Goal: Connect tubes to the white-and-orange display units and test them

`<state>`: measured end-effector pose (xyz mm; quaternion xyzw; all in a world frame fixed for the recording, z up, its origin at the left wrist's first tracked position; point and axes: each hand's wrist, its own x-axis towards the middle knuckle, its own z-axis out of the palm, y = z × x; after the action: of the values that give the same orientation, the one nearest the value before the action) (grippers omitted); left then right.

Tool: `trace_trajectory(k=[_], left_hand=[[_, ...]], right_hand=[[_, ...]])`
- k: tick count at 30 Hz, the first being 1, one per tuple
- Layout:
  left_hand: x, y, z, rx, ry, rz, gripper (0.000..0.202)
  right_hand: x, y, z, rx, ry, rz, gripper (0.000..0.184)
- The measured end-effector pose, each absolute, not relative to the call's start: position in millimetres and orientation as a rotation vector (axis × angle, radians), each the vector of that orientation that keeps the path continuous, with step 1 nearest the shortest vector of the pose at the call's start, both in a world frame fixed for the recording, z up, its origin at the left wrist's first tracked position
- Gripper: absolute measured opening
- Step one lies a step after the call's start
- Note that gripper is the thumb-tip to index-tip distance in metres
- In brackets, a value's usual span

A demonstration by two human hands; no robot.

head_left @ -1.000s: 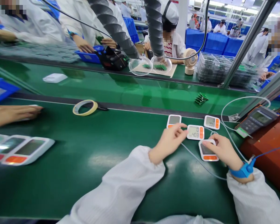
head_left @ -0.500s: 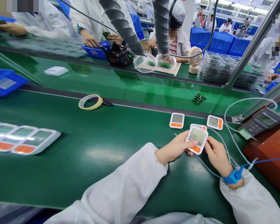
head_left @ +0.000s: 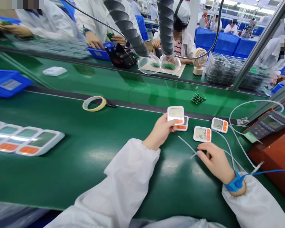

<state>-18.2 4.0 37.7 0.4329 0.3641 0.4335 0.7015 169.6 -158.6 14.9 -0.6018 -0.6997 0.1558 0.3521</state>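
My left hand point(head_left: 160, 130) is closed on a blood pressure monitor point(head_left: 176, 113), white with an orange button strip, its thumb on the front. This monitor partly covers a second monitor point(head_left: 185, 123) on the bench. My right hand point(head_left: 216, 160) is curled, thumb and forefinger close together at a thin whitish tube point(head_left: 193, 155); the exact grip is partly hidden. Another tube end point(head_left: 181, 140) reaches left of those fingertips. Just beyond the right hand lies a monitor point(head_left: 200, 134) with lit digits, and a further lit monitor point(head_left: 219, 124) sits behind it.
Several white-and-orange units point(head_left: 41, 142) stand in a row at left. A tape roll point(head_left: 94, 104) lies at the bench's back edge. At right are a handheld meter point(head_left: 267, 125) and a red-orange box point(head_left: 275, 155). Co-workers sit across the green belt, where circuit boards point(head_left: 198, 98) lie.
My left hand has carried the monitor left and away from my right hand, over another monitor. The monitor with lit digits beneath is uncovered. My right hand has shifted slightly left and down, fingers at the tube.
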Motion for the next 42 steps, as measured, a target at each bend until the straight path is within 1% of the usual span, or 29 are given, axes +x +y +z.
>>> trace_trajectory(k=[2, 3, 5, 7, 9, 13, 15, 17, 23, 25, 28, 30, 32, 34, 36, 38, 40, 42], left_hand=[[-29.9, 19.1, 35.0, 0.998, 0.906, 1.039, 0.042], [-34.9, 25.2, 33.0, 1.011, 0.943, 1.063, 0.044], [-42.1, 33.8, 28.6, 1.034, 1.008, 1.103, 0.049], [-45.6, 38.2, 25.3, 1.066, 1.067, 1.132, 0.054], [-46.8, 39.6, 23.7, 1.099, 1.112, 1.137, 0.062], [-48.1, 40.0, 22.9, 1.148, 1.170, 1.100, 0.082], [-49.3, 40.7, 22.6, 1.171, 1.185, 1.074, 0.086], [-50.6, 41.7, 22.6, 1.187, 1.191, 1.044, 0.082], [-50.9, 42.3, 21.8, 1.261, 1.308, 0.885, 0.060], [-50.5, 41.5, 18.9, 1.444, 1.410, 0.812, 0.053], [-50.7, 40.4, 13.5, 1.892, 1.594, 0.710, 0.040], [-49.9, 38.8, 12.4, 2.108, 1.683, 0.672, 0.039], [-46.3, 34.0, 15.2, 2.232, 1.704, 0.746, 0.041], [-38.4, 24.0, 21.1, 2.287, 1.582, 0.895, 0.038], [-26.9, 8.1, 27.4, 2.199, 1.355, 0.936, 0.030], [-13.9, -11.6, 31.2, 1.990, 1.137, 0.822, 0.029], [-2.4, -31.1, 31.8, 1.814, 1.005, 0.676, 0.035], [6.0, -47.2, 30.1, 1.701, 0.911, 0.524, 0.040]], right_hand=[[175.1, -155.9, 12.5, -1.638, -1.721, 0.221, 0.020], [177.6, -154.3, 10.5, -1.672, -1.695, 0.138, 0.024], [181.1, -151.4, 5.4, -1.728, -1.677, 0.044, 0.038], [182.4, -149.5, 0.2, -1.770, -1.674, 0.048, 0.050], [182.6, -148.5, -3.8, -1.791, -1.675, 0.097, 0.057], [184.3, -147.7, -6.1, -1.805, -1.667, 0.202, 0.063], [186.0, -147.3, -5.7, -1.810, -1.651, 0.232, 0.063], [187.4, -146.9, -5.3, -1.810, -1.636, 0.247, 0.064], [189.6, -145.7, -4.4, -1.827, -1.652, 0.236, 0.070], [191.2, -144.0, -4.0, -1.849, -1.672, 0.240, 0.074], [194.0, -139.9, -4.7, -1.854, -1.714, 0.201, 0.075], [195.0, -137.2, -6.2, -1.846, -1.714, 0.178, 0.072], [194.9, -135.5, -7.9, -1.848, -1.680, 0.191, 0.068], [194.1, -134.9, -9.1, -1.860, -1.639, 0.209, 0.068], [193.3, -135.3, -9.0, -1.866, -1.623, 0.198, 0.067], [192.8, -136.4, -7.3, -1.850, -1.620, 0.185, 0.061], [192.0, -138.0, -3.7, -1.819, -1.579, 0.169, 0.054], [190.0, -140.0, 1.6, -1.788, -1.492, 0.130, 0.053]])
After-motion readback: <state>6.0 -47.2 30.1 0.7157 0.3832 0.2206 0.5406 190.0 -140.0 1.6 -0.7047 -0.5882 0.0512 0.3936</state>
